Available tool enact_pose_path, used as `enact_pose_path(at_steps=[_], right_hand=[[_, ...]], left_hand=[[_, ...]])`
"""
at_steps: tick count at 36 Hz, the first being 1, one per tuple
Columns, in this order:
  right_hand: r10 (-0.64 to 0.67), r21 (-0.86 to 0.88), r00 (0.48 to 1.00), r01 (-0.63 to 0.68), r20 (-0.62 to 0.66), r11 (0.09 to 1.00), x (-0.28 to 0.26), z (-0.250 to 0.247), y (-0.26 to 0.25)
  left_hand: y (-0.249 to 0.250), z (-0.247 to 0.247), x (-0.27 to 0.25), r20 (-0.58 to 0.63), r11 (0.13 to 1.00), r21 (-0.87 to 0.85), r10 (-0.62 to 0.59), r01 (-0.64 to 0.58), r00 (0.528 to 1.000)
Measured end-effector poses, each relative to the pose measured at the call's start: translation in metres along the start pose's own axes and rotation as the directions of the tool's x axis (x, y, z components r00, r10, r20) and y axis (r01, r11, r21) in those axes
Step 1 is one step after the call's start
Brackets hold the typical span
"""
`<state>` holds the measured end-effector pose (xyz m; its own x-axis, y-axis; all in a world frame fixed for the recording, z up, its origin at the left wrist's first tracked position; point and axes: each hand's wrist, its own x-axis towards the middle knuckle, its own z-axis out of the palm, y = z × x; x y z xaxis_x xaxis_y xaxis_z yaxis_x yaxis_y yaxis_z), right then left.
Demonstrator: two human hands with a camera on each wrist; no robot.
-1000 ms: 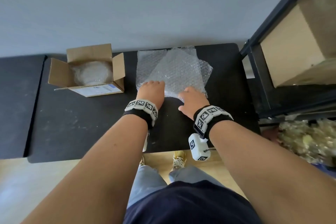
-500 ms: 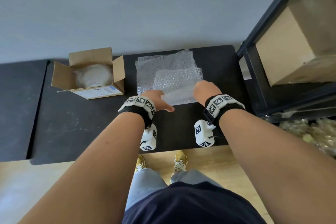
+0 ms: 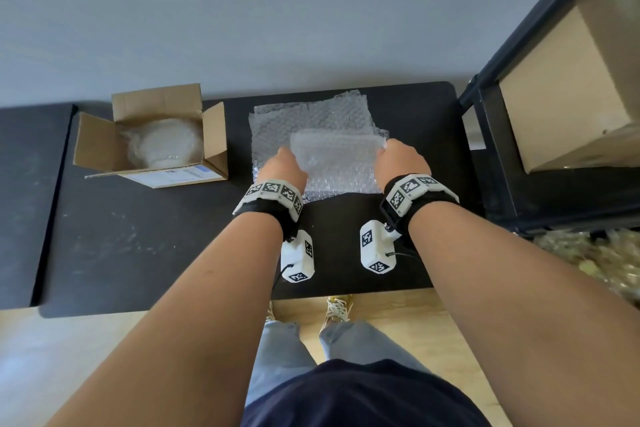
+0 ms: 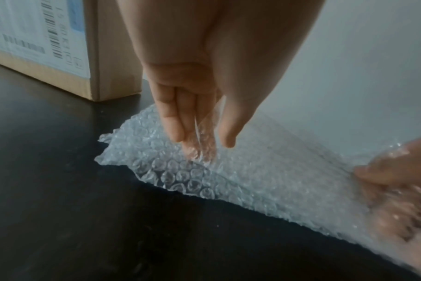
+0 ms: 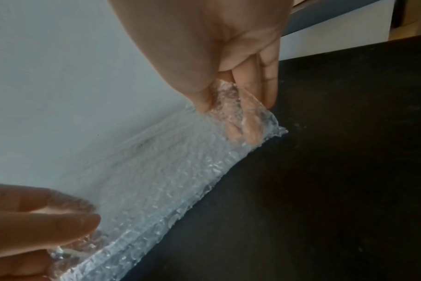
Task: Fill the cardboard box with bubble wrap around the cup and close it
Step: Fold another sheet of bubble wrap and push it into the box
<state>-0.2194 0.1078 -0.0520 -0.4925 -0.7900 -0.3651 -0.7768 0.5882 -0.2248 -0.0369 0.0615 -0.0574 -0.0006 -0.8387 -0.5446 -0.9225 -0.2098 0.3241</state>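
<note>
A sheet of bubble wrap (image 3: pixel 332 156) lies on the black table (image 3: pixel 138 246), its near part lifted and folded away from me. My left hand (image 3: pixel 285 166) pinches the sheet's left edge between thumb and fingers (image 4: pixel 178 121). My right hand (image 3: pixel 401 159) pinches the right edge (image 5: pixel 233 106), with fingers showing through the plastic. At the left stands the open cardboard box (image 3: pixel 104 135), flaps up. Inside it sits the cup wrapped in bubble wrap (image 3: pixel 166 144). The box's labelled side shows in the left wrist view (image 4: pixel 43 43).
A black metal shelf (image 3: pixel 491 114) stands against the table's right end, holding a large cardboard box (image 3: pixel 571 87). A second dark table (image 3: pixel 20 191) adjoins on the left. The grey wall runs along the back. My legs and shoes are below the table's near edge.
Both hands moved apart to the sheet's side edges and took hold. The near part of the bubble wrap rose and folded back over the rest.
</note>
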Motion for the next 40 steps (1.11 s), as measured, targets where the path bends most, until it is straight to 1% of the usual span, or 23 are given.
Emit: enact_pose_path(at_steps=[4,12,14,16,18,24,30,34,37,40], right_hand=[[-0.023,-0.072,1.0,0.023,0.001,0.997,0.01,0.003,-0.001],[-0.02,-0.126,1.0,0.023,0.019,0.992,0.032,0.007,-0.007],[-0.006,-0.127,1.0,0.008,0.018,0.992,0.035,0.009,-0.008],[0.012,-0.117,1.0,-0.01,0.015,0.993,0.037,0.01,-0.007],[0.013,-0.103,1.0,-0.013,0.004,0.995,0.038,0.011,-0.005],[-0.019,-0.052,0.996,0.015,-0.082,0.999,0.042,0.016,-0.001],[-0.066,-0.012,0.991,0.065,-0.113,0.998,0.041,0.016,-0.005],[-0.084,-0.004,0.99,0.085,-0.112,0.996,0.038,0.015,-0.006],[-0.09,0.005,0.991,0.091,-0.1,0.996,0.035,0.011,-0.007],[-0.092,0.023,0.989,0.095,-0.112,0.995,0.032,0.003,-0.008]], left_hand=[[0.003,0.003,0.007,-0.018,0.999,0.035,-0.005,0.005,1.0],[0.01,0.012,0.02,-0.056,0.995,0.084,-0.053,0.058,0.997],[0.012,0.015,0.021,-0.083,0.994,0.098,-0.031,0.039,0.996],[0.014,0.019,0.022,-0.133,0.989,0.147,0.02,0.0,0.991],[0.015,0.019,0.021,-0.158,0.985,0.17,0.037,-0.01,0.987],[0.019,0.02,0.021,-0.144,0.994,0.108,0.007,0.009,0.99],[0.023,0.014,0.026,-0.088,0.999,-0.004,-0.051,0.051,0.995],[0.023,0.012,0.021,-0.112,0.998,-0.017,-0.055,0.054,0.992],[0.021,0.009,0.016,-0.099,0.999,-0.017,-0.033,0.032,0.994],[0.021,0.002,0.011,-0.108,0.997,-0.076,-0.018,0.01,0.994]])
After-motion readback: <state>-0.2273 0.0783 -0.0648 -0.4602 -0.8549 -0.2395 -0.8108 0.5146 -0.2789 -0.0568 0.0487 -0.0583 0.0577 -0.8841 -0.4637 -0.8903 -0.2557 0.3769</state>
